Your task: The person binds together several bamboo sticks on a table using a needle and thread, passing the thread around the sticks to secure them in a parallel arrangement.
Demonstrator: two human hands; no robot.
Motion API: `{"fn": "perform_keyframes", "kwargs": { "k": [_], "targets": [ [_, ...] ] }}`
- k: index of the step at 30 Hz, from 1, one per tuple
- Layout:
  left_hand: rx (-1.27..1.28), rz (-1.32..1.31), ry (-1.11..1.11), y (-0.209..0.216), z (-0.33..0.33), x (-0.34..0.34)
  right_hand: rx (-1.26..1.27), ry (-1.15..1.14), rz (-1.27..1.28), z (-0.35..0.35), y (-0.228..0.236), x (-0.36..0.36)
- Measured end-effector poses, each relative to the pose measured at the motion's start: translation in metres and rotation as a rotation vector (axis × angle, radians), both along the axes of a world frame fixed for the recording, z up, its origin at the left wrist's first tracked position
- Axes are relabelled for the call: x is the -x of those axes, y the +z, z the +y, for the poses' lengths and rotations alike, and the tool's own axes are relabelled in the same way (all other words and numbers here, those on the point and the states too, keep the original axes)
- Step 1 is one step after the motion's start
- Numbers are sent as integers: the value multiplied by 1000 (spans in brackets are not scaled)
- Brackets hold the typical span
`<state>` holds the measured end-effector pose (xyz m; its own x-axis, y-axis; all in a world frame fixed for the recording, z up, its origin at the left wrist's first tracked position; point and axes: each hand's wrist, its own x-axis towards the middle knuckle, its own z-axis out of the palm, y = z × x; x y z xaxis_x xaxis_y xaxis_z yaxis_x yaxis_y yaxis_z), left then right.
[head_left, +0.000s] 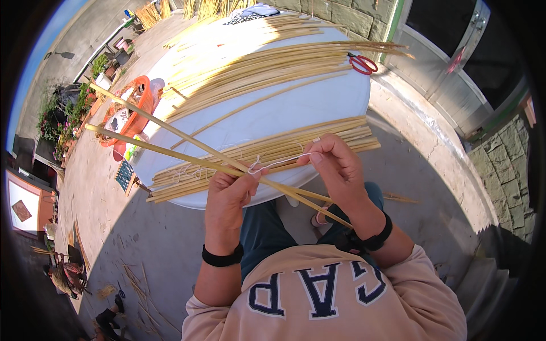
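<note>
Two pale yellow reed stalks cross in front of me, the upper stalk [165, 125] passing close to the lower stalk [153, 146] at my fingers. My left hand [230, 192] is closed around them at the crossing. A thin white string [282, 162] is looped there, its end stretched to the right. Between thumb and forefinger, my right hand [340, 165] pinches that string. Behind both hands, a row of cut stalks [335, 132] lies along the near side of the round white table [273, 105], with loose string over its left part.
Many longer stalks [256, 65] cover the table's far part. Red-handled scissors [364, 64] lie at its right edge. An orange basket [149, 102] stands beyond the left edge, near potted plants [79, 113]. Straw scraps [139, 290] litter the floor, lower left. A metal door [438, 62] is at right.
</note>
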<state>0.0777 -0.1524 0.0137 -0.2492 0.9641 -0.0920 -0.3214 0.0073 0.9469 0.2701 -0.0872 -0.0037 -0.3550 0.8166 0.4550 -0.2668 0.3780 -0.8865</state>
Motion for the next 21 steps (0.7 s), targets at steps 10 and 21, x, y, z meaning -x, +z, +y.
{"fn": "perform_keyframes", "kwargs": {
  "k": [10,21],
  "targets": [
    [-25,-4,-29,-2,-2,4,-6,-25,315,-2,-1,-15],
    [-53,-45,-241,0,-6,10,172,-353,61,46,27,-16]
  ]
}}
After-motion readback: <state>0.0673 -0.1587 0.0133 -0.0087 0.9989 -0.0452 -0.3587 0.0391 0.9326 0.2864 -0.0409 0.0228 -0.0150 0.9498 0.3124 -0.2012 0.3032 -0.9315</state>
